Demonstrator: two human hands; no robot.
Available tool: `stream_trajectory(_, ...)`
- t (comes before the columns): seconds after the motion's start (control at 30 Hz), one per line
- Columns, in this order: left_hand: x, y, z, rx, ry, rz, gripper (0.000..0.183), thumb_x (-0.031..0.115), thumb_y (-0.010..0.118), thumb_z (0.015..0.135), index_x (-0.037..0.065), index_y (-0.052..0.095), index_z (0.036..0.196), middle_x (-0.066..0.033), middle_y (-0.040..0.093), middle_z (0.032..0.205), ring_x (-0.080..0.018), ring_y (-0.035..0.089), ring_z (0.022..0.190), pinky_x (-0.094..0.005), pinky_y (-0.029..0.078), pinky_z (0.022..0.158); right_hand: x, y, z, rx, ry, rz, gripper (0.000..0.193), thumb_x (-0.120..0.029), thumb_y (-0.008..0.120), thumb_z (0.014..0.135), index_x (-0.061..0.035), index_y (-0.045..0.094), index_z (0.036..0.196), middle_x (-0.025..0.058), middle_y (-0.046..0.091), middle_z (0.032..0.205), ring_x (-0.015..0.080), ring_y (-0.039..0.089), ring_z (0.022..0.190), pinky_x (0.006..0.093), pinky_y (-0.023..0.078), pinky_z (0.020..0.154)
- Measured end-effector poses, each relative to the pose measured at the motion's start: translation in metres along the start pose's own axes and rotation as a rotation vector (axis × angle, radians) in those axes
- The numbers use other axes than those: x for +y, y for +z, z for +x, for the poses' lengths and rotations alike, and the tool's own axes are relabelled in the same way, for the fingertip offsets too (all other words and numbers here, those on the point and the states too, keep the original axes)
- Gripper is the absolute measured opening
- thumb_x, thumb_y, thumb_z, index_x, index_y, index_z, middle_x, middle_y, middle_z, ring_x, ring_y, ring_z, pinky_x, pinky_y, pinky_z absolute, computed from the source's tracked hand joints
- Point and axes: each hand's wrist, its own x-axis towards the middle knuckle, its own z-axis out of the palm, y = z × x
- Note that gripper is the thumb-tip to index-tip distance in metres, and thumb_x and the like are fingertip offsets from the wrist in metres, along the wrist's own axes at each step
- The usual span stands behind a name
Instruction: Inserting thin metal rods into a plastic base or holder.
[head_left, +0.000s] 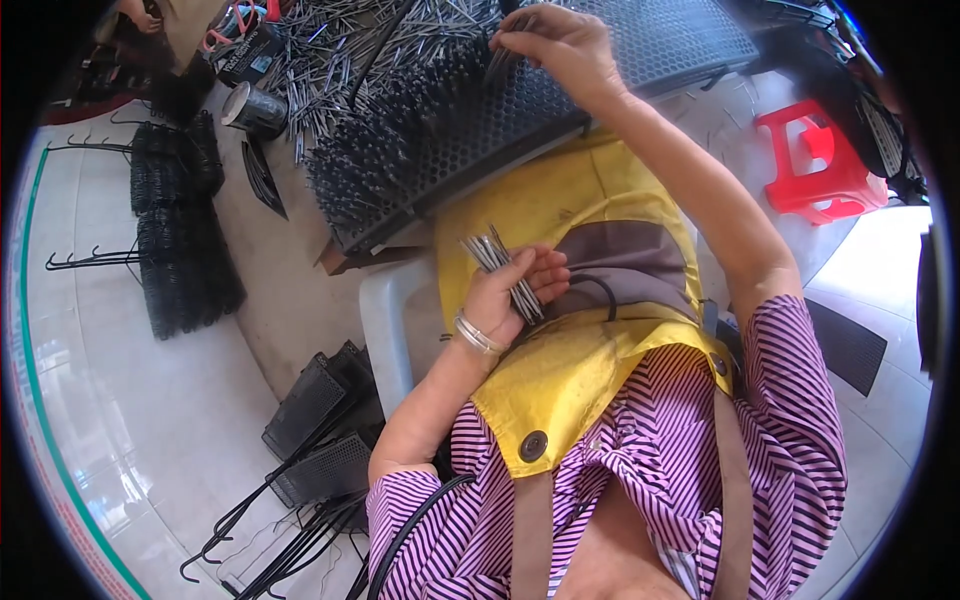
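My left hand (pixel 492 298) is closed around a bundle of thin silvery metal rods (pixel 488 252), held over my lap above the yellow apron (pixel 560 375). My right hand (pixel 572 52) reaches up to the far side, fingers pinched on a few thin dark rods (pixel 496 66) above a black perforated board (pixel 640 62). Many similar rods (pixel 385 150) stand upright, densely packed, in the holes across the board's left part. Its right part shows bare holes. Whether the pinched rods sit in holes cannot be made out.
Loose rods (pixel 325 50) lie heaped behind the board, near a metal can (pixel 255 110) and pink-handled scissors (pixel 222 38). Black wire racks (pixel 180 220) and dark mesh pieces (pixel 325 440) lie on the left floor. A red stool (pixel 815 165) stands right. Part of another person appears at upper left.
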Motion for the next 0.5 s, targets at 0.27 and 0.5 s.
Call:
stream_trajectory(0.27,-0.0001,-0.0021,0.0007,-0.012,-0.011,-0.009,0.026,0.016,0.049,0.085,-0.003,0.05,0.104,-0.0166,0.056,0.099,-0.0263,0.057,0.09,-0.0381,0.048,0.081,-0.0059,-0.0002,0.0062,0.023,0.169,-0.138,0.005,0.001,0.061,0.073,-0.0003,0.06,0.078,-0.0003,0.058,0.066,0.0055,0.052,0.061,0.0199,0.042,0.055)
stream_trajectory(0.5,0.0005,-0.0034,0.0012,-0.012,-0.021,-0.021,0.026,0.015,0.048,0.086,-0.002,0.05,0.104,-0.0164,0.056,0.1,-0.0261,0.057,0.09,-0.0381,0.048,0.081,-0.0041,-0.0026,0.0059,0.016,0.2,-0.124,0.008,0.002,0.06,0.074,0.0002,0.06,0.082,0.0007,0.058,0.068,0.0058,0.053,0.063,0.02,0.043,0.056)
